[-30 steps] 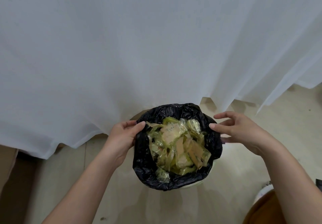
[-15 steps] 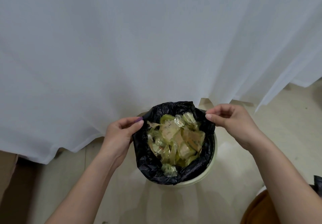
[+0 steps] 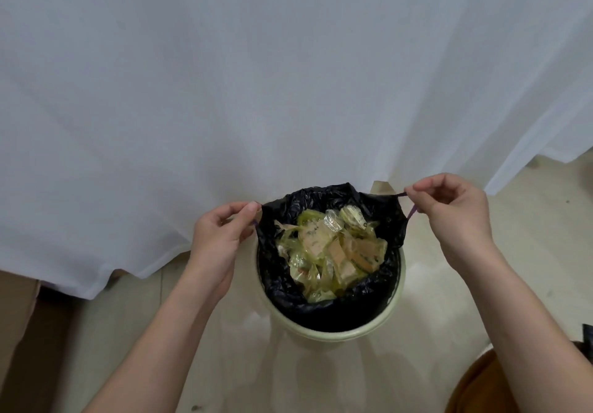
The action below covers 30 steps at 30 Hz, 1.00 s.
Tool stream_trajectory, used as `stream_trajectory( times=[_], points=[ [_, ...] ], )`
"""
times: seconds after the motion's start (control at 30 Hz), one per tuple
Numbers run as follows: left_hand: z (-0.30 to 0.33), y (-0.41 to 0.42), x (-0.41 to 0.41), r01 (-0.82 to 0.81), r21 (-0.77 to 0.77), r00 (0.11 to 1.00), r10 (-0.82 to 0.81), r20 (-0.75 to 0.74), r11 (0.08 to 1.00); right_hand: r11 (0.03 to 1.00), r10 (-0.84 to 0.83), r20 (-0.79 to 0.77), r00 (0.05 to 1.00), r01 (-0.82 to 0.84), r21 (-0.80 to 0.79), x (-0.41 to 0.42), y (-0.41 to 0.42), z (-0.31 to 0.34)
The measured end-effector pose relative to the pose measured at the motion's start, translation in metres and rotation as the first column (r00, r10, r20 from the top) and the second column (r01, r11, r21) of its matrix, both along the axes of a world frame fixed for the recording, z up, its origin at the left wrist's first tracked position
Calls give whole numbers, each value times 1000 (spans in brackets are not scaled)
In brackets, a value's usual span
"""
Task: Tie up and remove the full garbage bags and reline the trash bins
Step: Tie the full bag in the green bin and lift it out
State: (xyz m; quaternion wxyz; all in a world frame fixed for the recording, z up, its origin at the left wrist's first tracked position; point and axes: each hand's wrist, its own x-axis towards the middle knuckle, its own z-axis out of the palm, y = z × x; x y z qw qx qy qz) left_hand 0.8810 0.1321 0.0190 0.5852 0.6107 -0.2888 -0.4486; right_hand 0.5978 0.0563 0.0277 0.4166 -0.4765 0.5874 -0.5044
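Left hand: our left hand (image 3: 214,245) sits just left of the bin's rim, thumb and forefinger pinching the black bag's left edge, where a bit of purple drawstring shows below the fingertips.
Right hand: our right hand (image 3: 452,217) is up and to the right of the bin, fingers curled, pinching a loop of the purple drawstring (image 3: 412,211) pulled clear of the bag's right edge.
Garbage bag: the black garbage bag (image 3: 285,287) sits inside the bin, its far edge lifted off the rim between our two hands, its near edge lying against the inner wall.
Contents: we see yellow-green clear wrappers and tan card scraps (image 3: 333,252) piled in the bag, close to the top of the bin.
Bin: the pale green round bin (image 3: 337,337) stands on the floor, and we use it as our landmark.
Curtain: a white sheer curtain (image 3: 256,75) hangs behind the bin, its hem reaching the floor at the bin's far side.
Floor: light tile floor (image 3: 244,364) surrounds the bin.
Lower right of the bin: a brown rounded object (image 3: 481,390), cut off by the frame, which we cannot identify.
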Motion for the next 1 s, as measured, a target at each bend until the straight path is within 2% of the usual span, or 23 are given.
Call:
stream_trajectory(
  times=[0.1, 0.2, 0.27, 0.33, 0.4, 0.43, 0.53, 0.6, 0.73, 0.83, 0.9, 1.0],
  points=[
    [14, 2, 0, 48, -161, 981, -77, -180, 986, 995, -2, 162, 987, 19, -101, 3, 3, 9],
    [24, 2, 1, 86, -273, 937, -171, -304, 958, 990, -2, 286, 958, 42, -133, 3, 2, 13],
    [25, -1, 4, 21, -264, 892, -137, -430, 964, 986, -52, 314, 948, 99, -134, 3, 1, 12],
    [24, -5, 9, -111, -204, 823, -25, -567, 973, 975, -163, 330, 930, 202, -89, 0, -1, 7],
    [20, -8, 13, -194, -159, 786, 57, -616, 968, 967, -241, 330, 913, 255, 2, -6, -5, 0],
    [16, -10, 14, -202, -143, 792, 76, -606, 969, 971, -237, 301, 924, 230, 58, -9, -8, -4],
    [3, -16, 8, -117, -75, 866, 65, -497, 990, 976, -89, 179, 980, 50, 213, -13, -13, -19],
    [-3, -21, 3, -78, -3, 889, 68, -454, 997, 964, -30, 144, 989, -10, 265, -9, -18, -27],
    [-8, -38, 8, -160, 157, 898, 210, -387, 974, 918, 89, 106, 990, -123, 377, 5, -38, -31],
    [-16, -50, 3, -127, 285, 988, 147, -51, 950, 858, 287, -52, 957, -233, 458, 17, -56, -33],
    [-20, -56, -9, -70, 318, 994, 40, 100, 946, 829, 401, -146, 904, -291, 477, 27, -59, -39],
    [-23, -59, -22, -38, 337, 956, -64, 288, 941, 845, 412, -186, 892, -298, 444, 34, -56, -45]
  ],
)
